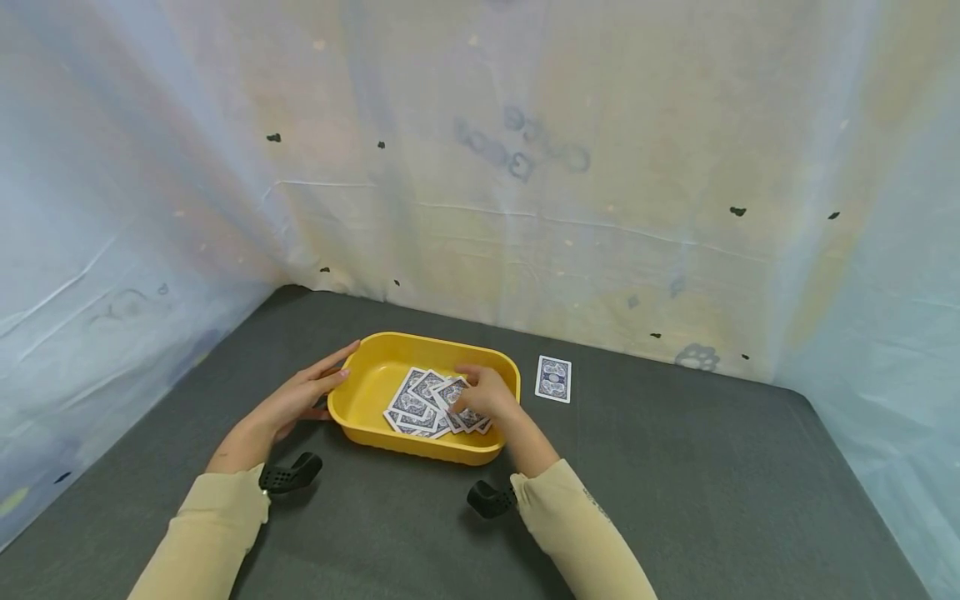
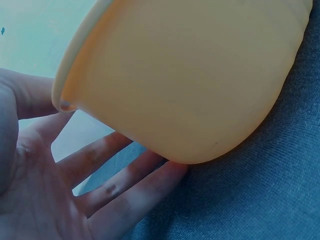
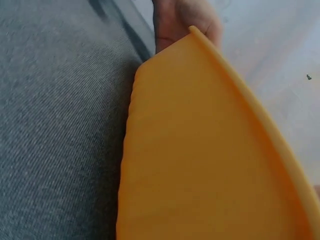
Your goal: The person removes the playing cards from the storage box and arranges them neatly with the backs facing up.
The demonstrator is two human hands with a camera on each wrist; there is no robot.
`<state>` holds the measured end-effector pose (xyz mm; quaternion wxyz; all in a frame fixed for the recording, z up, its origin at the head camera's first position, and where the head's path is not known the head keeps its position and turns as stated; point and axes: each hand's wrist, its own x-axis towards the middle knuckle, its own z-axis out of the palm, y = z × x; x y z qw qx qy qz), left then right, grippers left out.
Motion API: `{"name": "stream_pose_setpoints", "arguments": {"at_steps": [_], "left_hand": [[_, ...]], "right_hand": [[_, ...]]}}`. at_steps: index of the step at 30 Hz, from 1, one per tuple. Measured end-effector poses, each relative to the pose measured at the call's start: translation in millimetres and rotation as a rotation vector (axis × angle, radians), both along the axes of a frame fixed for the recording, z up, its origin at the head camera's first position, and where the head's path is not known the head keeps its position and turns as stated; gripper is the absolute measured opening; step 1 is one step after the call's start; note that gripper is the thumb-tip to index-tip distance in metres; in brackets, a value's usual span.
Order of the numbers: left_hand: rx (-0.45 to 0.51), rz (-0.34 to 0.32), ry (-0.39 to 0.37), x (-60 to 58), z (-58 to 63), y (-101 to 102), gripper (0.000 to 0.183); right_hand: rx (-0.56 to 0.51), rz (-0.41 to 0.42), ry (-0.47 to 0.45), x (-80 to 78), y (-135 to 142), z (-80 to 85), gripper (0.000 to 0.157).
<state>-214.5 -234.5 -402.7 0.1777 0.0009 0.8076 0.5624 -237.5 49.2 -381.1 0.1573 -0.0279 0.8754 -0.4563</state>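
A yellow plastic tray (image 1: 420, 447) stands on the dark table, with a loose pile of blue-and-white playing cards (image 1: 416, 408) inside, backs up. At its left end my left hand (image 1: 296, 396) holds the tray, thumb over the rim and the other fingers against the outside of the end wall. In the left wrist view those fingers (image 2: 135, 200) reach along the lower edge of the wall. My right hand (image 1: 487, 396) dips into the tray's right side, thumb and fingers apart around the cards there; I cannot tell whether it grips one. The tray wall (image 3: 200, 150) hides this in the right wrist view.
One playing card (image 1: 553, 379) lies back up on the table (image 1: 675, 475), just right of the tray. A pale patterned curtain (image 1: 525, 208) hangs along the table's back and sides. A black wrist mount (image 1: 491, 498) sticks out from the right sleeve over the table.
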Motion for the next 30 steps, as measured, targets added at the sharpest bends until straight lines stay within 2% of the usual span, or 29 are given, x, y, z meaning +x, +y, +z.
{"name": "stream_pose_setpoints", "arguments": {"at_steps": [6,10,16,24,30], "left_hand": [[0.002,-0.006,0.000,0.0,-0.3,-0.3,0.063],[-0.001,-0.009,0.004,0.7,-0.1,-1.1,0.064],[0.001,-0.010,0.008,1.9,0.4,-1.7,0.064],[0.004,-0.010,0.006,1.7,0.1,-1.7,0.065],[0.007,-0.014,0.007,1.7,0.2,-1.5,0.066]], "right_hand": [[0.242,0.092,0.112,1.1,-3.5,-4.8,0.076],[0.301,0.101,0.140,3.5,-5.5,-4.8,0.073],[0.280,0.057,0.122,5.5,-8.3,-4.4,0.063],[0.230,0.014,0.232,7.4,-7.9,-2.7,0.060],[0.188,-0.002,0.266,6.1,-5.0,-1.4,0.057]]}}
